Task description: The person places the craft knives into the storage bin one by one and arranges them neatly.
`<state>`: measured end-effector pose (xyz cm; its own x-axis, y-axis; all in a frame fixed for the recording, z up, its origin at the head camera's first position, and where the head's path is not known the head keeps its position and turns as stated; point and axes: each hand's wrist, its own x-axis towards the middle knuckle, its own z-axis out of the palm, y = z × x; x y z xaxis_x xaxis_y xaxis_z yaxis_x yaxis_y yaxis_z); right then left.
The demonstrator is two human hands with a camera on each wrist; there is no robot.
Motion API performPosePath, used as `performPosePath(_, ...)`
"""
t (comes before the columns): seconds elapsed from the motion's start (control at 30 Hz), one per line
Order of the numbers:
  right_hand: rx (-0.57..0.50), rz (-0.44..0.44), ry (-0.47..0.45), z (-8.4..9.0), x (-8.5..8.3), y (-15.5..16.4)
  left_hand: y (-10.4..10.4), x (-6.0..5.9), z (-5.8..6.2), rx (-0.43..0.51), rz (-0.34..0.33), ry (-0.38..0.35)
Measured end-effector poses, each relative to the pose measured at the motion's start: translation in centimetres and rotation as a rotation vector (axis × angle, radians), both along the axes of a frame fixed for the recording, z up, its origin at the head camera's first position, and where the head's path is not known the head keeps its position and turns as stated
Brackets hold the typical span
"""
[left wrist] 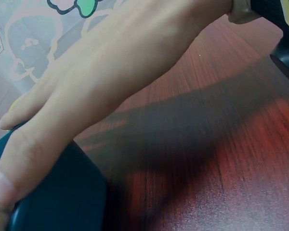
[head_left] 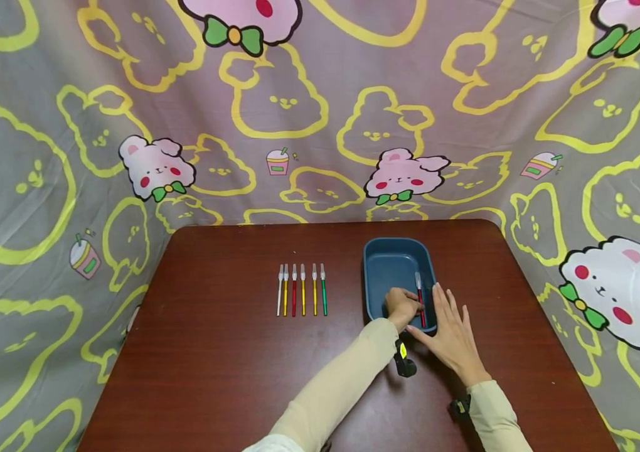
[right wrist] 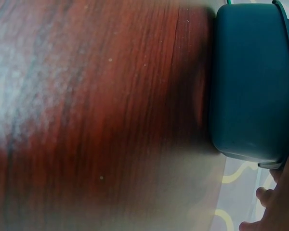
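The left hand [head_left: 401,306], the nearer, is pinching in curled fingers the slim grey-capped red pen [head_left: 419,292], lying front-to-back at their right inside the blue rectangular bin [head_left: 390,271], the right hand [head_left: 453,339] resting wide-spread against it

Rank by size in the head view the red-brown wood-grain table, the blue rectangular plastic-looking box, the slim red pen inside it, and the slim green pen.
1. Table
2. Box
3. Red pen and green pen: too alike to rank; the red one is partly covered.
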<state>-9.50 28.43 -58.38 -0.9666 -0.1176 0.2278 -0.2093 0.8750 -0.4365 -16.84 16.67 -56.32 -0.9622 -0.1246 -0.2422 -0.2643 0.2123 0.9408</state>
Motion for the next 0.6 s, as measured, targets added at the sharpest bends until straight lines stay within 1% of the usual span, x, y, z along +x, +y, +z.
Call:
performPosePath(0.07, 0.001, 0.002, -0.005, 0.1, 0.1, 0.0, 0.1, -0.2, -0.3, 0.033, 0.0, -0.029)
performPosePath(0.13, 0.004, 0.002, -0.009, 0.2, 0.1, 0.0, 0.0, -0.3, -0.3, 0.053, -0.01, -0.05)
performPosePath(0.23, 0.005, -0.001, -0.014, 0.1, 0.1, 0.0, -0.3, -0.3, 0.0, 0.07, -0.025, -0.064)
performPosePath(0.3, 0.002, -0.008, -0.013, 0.0, 0.1, 0.0, -0.6, -0.3, 0.4, 0.041, -0.047, -0.045)
performPosePath(0.43, -0.008, -0.008, -0.016, 0.0, 0.0, -0.2, -1.6, -0.6, 1.4, -0.035, -0.063, 0.012)
performPosePath(0.53, -0.005, -0.009, -0.017, 0.0, 0.0, -0.3, -2.5, -0.6, 2.6, -0.03, -0.084, 0.038)
performPosePath(0.6, 0.001, -0.014, -0.018, 0.0, 0.0, -0.3, -3.1, -0.5, 3.4, 0.002, -0.111, 0.031)
